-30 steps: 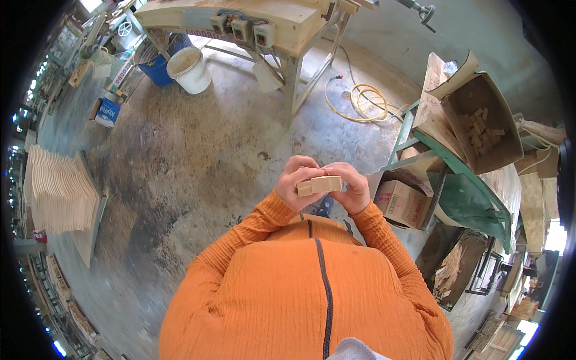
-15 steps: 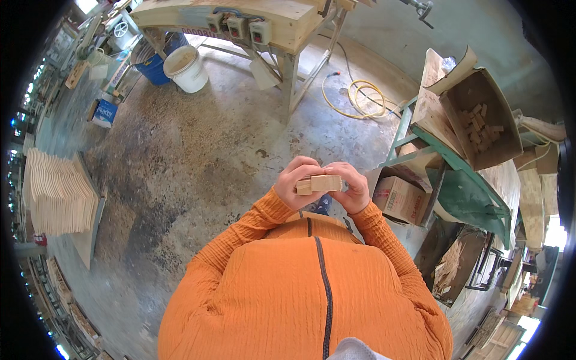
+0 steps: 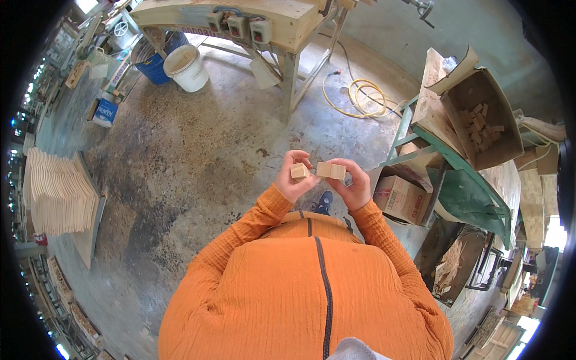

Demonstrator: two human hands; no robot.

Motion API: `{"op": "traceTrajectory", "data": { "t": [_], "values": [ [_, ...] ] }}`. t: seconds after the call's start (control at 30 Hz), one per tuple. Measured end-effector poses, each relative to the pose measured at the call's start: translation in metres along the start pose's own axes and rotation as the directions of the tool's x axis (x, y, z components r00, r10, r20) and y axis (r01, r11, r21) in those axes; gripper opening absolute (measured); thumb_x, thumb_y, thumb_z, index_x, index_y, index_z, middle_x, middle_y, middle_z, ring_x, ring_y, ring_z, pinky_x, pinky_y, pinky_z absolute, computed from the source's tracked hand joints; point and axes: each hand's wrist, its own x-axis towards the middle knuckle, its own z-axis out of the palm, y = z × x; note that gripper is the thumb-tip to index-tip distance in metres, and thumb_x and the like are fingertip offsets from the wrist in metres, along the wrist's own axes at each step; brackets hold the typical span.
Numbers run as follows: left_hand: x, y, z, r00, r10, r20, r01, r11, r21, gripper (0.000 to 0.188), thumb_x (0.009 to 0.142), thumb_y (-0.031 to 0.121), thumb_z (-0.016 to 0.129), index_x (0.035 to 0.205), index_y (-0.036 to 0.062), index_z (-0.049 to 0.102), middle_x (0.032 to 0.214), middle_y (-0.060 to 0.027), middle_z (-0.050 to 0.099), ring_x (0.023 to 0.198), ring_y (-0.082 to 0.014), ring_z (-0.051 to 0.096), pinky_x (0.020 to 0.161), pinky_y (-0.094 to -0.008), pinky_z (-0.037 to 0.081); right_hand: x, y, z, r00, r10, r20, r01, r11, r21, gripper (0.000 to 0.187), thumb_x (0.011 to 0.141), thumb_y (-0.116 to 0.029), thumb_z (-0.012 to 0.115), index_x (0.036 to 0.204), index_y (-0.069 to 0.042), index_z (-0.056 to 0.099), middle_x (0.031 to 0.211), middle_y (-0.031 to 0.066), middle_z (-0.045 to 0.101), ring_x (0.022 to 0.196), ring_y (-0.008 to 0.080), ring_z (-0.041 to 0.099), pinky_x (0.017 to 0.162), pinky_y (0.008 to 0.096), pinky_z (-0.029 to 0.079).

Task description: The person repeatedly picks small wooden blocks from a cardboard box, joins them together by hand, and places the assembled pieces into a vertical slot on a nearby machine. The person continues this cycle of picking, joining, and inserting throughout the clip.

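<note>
Both of my hands are raised in front of my body, a small gap between them. My left hand [image 3: 291, 183] is closed around a small pale wooden block [image 3: 299, 171], thumb along its side. In my right hand [image 3: 357, 187] I grip a second light wooden piece [image 3: 331, 171], pinched between thumb and fingers; a line across it may be a joint between two blocks, but I cannot tell. The two pieces are apart from each other, their near faces turned toward me.
At the right, a cardboard box [image 3: 447, 99] with small wood blocks [image 3: 480, 125] rests on a green-framed stand [image 3: 414, 135]. Beneath is another carton [image 3: 399, 198]. A stack of curved wooden slats [image 3: 60, 192] stands left. Ahead are a workbench [image 3: 288, 30], white bucket [image 3: 186, 69] and yellow hose [image 3: 367, 99].
My hands have moved apart. The wooden pieces, side by side before, are now separated, one in each hand, and the left one is turned with its end toward me.
</note>
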Motion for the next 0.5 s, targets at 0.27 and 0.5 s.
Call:
{"op": "traceTrajectory", "data": {
  "t": [0.27,0.5],
  "values": [
    [0.001,0.028,-0.003,0.991,0.118,0.067,-0.135,0.918,0.373,0.034,0.079,0.011,0.077,0.107,0.0032,0.06,0.104,-0.0078,0.064,0.096,-0.0154,0.063,0.082,-0.0295,0.052,-0.005,0.012,-0.007,0.999,0.037,-0.009,-0.036,0.995,0.096,0.04,0.075,-0.001,0.074,0.112,-0.007,0.062,0.105,0.006,0.068,0.092,0.0183,0.063,0.08,0.0295,0.05],
    [0.001,0.034,-0.001,0.94,0.282,0.192,-0.34,0.819,0.463,0.037,0.072,0.012,0.081,0.105,0.0053,0.065,0.1,-0.0101,0.066,0.091,-0.0221,0.066,0.079,-0.032,0.053,-0.004,-0.001,-0.003,0.989,-0.109,0.101,0.102,0.992,0.076,0.039,0.073,0.0,0.073,0.11,-0.007,0.063,0.107,0.0092,0.067,0.1,0.0255,0.063,0.087,0.0348,0.051]
  ]
}}
